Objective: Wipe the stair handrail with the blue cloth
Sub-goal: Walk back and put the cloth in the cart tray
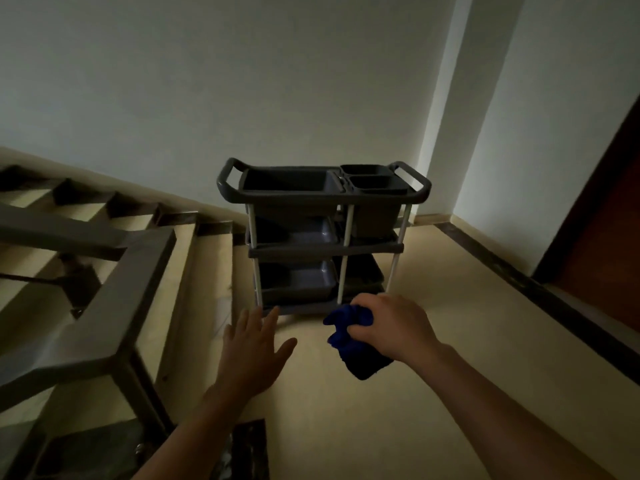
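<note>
Pretty dim here: grey cart point(298, 197) against the pale wall point(242, 81), stairs point(211, 258) left of it, brown door point(602, 237) to its right.

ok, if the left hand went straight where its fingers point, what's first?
Probably the cart, at its bottom shelf near the left front corner: the open left hand aims there. Depth is unclear.

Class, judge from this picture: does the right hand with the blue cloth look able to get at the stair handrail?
Probably yes. The right hand grips the blue cloth; the handrail lies to its left. Only the open left hand hangs between them, and the cart stands farther back.
</note>
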